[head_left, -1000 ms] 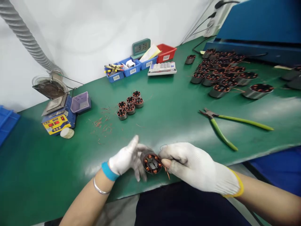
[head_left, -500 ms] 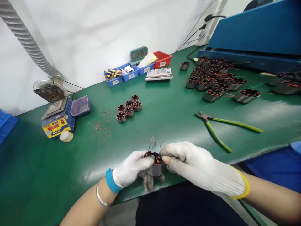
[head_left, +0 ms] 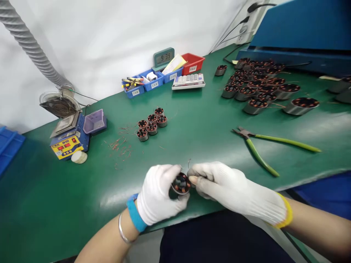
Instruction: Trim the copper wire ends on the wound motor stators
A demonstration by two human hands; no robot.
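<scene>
– Clamped on what?
– On one wound ring (head_left: 182, 185), with the left grip (head_left: 161, 193). Pinched together beside its rim, with the right grip (head_left: 222, 186).
– And beyond?
– Right of both, one pair of pliers (head_left: 246, 134); ahead left, six more rings (head_left: 151, 128).

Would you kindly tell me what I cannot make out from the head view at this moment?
All in the head view:
Part of the held wound ring: hidden by the left hand.
What the right hand pinches, if anything: covered by its own fingers.
Number of rear wound rings: nearer ones overlap them.
Rest of the blue container: cut off by the left edge.
Key markings on the calculator: too small.
</scene>
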